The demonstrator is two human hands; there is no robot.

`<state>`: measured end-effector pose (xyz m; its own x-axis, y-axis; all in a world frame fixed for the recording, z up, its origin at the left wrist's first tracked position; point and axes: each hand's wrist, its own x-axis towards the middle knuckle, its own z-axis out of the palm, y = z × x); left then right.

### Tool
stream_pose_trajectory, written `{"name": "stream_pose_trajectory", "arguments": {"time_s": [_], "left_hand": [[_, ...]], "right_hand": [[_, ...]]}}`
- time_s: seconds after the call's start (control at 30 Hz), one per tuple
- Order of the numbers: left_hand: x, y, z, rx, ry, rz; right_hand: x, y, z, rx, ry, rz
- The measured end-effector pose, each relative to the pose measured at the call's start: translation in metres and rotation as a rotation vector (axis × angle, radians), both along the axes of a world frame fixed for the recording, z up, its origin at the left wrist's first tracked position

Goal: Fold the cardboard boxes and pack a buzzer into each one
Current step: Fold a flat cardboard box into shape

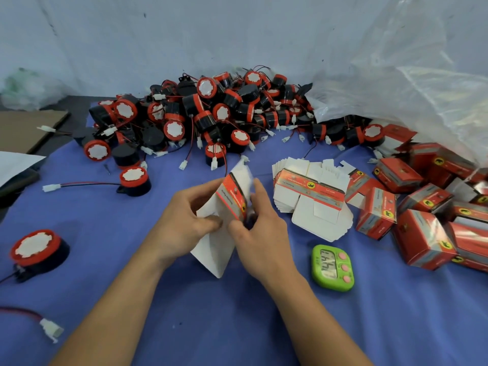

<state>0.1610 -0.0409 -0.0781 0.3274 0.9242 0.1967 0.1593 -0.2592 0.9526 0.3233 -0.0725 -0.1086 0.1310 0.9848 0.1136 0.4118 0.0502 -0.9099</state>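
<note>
Both hands hold one partly folded cardboard box (pixel 232 204), red and white, above the blue cloth at the centre. My left hand (pixel 187 223) pinches its left white flap; my right hand (pixel 260 231) grips its right side, fingers curled round the edge. A stack of flat box blanks (pixel 311 191) lies just to the right. A big heap of black-and-red buzzers (pixel 211 114) with wired connectors fills the back. Single buzzers sit at the left (pixel 134 180) and near left edge (pixel 37 249).
Folded red boxes (pixel 422 220) pile up at the right under a clear plastic bag (pixel 396 75). A green digital timer (pixel 332 268) lies right of my right forearm. Brown cardboard (pixel 26 128) lies at the far left. A loose white connector (pixel 51 330) rests at the lower left.
</note>
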Motion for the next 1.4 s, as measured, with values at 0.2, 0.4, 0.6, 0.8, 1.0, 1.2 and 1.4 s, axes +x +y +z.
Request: {"name": "stream_pose_trajectory", "arguments": {"time_s": [0.2,0.4,0.6,0.8,1.0,1.2,1.4], "left_hand": [[0.01,0.001,-0.016,0.21,0.133,0.314],[0.017,0.006,-0.02,-0.091,0.124,0.276],[0.001,0.0,-0.008,-0.418,-0.148,-0.454],[0.005,0.005,-0.01,-0.514,-0.295,-0.41],[0.015,-0.002,-0.009,-0.451,-0.281,-0.259],[0.022,0.002,-0.014,-0.059,-0.175,0.354],[0.027,-0.004,-0.021,0.346,0.141,0.528]], "right_hand": [[0.003,0.005,0.001,0.01,0.054,-0.138],[0.002,0.007,-0.002,0.012,0.139,-0.197],[0.003,0.004,0.003,0.056,0.181,-0.218],[0.003,0.0,0.005,0.177,0.157,-0.2],[-0.002,0.005,-0.003,0.101,0.077,-0.098],[0.007,0.004,-0.003,0.082,0.13,-0.083],[0.0,-0.003,0.007,0.167,0.243,-0.01]]}}
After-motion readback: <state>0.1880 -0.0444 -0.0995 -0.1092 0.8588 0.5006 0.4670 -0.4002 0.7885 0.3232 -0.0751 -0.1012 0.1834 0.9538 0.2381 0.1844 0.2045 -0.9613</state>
